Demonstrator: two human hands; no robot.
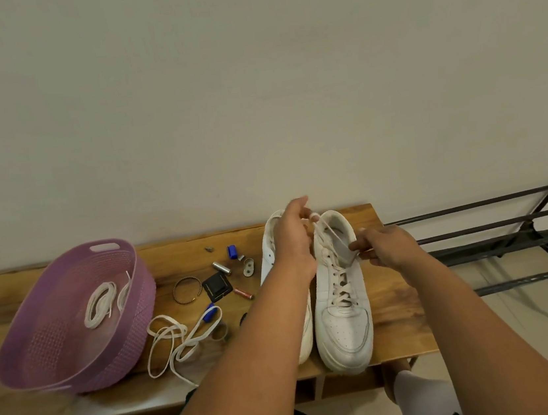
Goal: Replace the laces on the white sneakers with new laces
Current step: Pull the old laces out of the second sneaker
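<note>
Both hands, left (292,239) and right (379,246), pinch the lace (324,232) at the sneaker (341,302) collar; uneven pull risks snagging in eyelets.

left sneaker (271,242): mostly hidden behind the left hand (292,239) and forearm; only heel side and a strip of sole show
lace ends (315,217): grip under the fingers unclear
right hand (382,245): fingertips partly hidden, what they pinch too small to tell
small clutter (219,267): too small to name
metal rack (510,233): cut off by right edge
</note>
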